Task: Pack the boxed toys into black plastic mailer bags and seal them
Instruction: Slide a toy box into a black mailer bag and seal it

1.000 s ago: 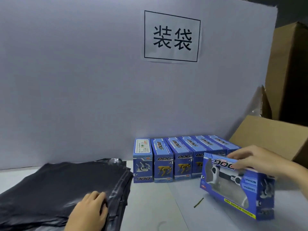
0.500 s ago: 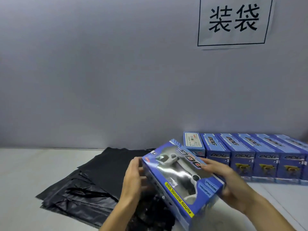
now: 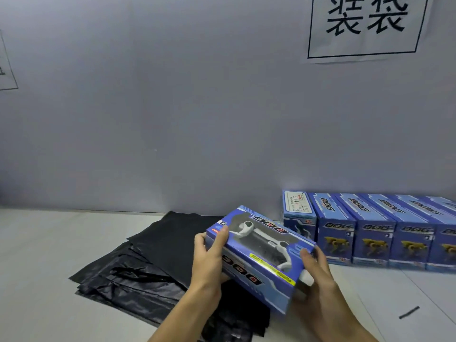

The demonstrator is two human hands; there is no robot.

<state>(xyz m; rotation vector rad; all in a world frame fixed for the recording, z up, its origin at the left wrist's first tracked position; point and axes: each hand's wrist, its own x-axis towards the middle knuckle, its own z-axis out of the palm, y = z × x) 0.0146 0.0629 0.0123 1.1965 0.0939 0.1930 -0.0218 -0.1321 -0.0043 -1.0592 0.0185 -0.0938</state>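
Note:
A blue toy box (image 3: 261, 253) with a clear window showing a white robot dog is held tilted in the air above the right part of a stack of black mailer bags (image 3: 148, 265). My left hand (image 3: 209, 257) grips its left end, thumb on top. My right hand (image 3: 315, 275) grips its right end from below and beside. The bags lie flat and fanned out on the white table.
A row of several upright blue toy boxes (image 3: 370, 230) stands against the grey back wall at the right. A paper sign (image 3: 365, 25) hangs on the wall above them. A small dark strip (image 3: 409, 312) lies on the table (image 3: 44, 255) at the right.
My right hand brought the box from the right over to the bags. My left hand left the bag stack and took hold of the box's left end. The view swung left.

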